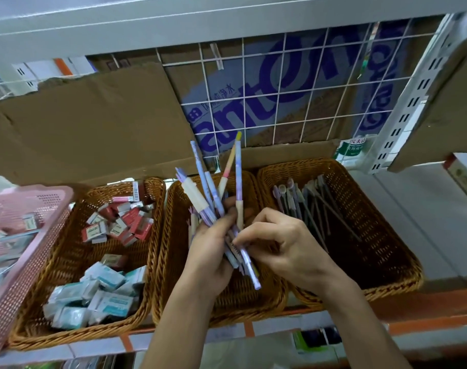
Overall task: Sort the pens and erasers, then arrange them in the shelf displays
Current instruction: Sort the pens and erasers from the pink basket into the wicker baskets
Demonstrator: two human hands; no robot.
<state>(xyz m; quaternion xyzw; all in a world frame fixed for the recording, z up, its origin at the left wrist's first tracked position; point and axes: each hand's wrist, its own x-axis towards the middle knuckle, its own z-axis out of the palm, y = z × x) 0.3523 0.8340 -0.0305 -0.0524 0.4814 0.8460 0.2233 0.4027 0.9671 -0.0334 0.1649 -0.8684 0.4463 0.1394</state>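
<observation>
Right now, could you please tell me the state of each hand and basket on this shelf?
Left hand: gripping a fanned bundle of pens.
Right hand: pinching one pen in that bundle.
Left basket: holds erasers.
Middle basket: few pens, beneath the hands.
Right basket: holds darker pens.
Pink basket: tilted, partly filled.

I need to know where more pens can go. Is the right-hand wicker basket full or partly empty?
Partly empty. The right basket holds a loose layer of dark pens toward its back and left; bare woven floor shows at its right and front.
</observation>
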